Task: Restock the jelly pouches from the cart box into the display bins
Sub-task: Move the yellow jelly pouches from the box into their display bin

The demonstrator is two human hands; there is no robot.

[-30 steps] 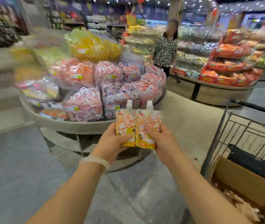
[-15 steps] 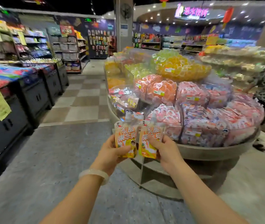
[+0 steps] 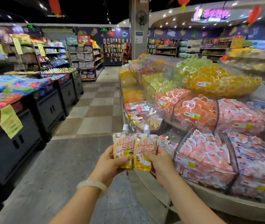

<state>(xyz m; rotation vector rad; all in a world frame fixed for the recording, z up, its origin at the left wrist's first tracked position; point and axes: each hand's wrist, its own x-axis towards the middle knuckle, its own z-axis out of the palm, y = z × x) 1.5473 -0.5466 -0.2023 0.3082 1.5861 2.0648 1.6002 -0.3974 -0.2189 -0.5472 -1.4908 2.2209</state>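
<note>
the left hand [image 3: 108,162] is gripping one orange jelly pouch [image 3: 123,151], thumb curled over its front, and the right hand [image 3: 158,160] is gripping a second jelly pouch [image 3: 144,152] the same way. both pouches are standing upright, side by side and touching, white caps up, held in the air just beside the rim of the round display stand [image 3: 225,206]. clear display bins [image 3: 204,159] full of pink packets are sitting to the right of the hands. a pale bracelet [image 3: 91,185] is circling the left wrist. dark counters [image 3: 31,113] are lining the aisle on the left.
</note>
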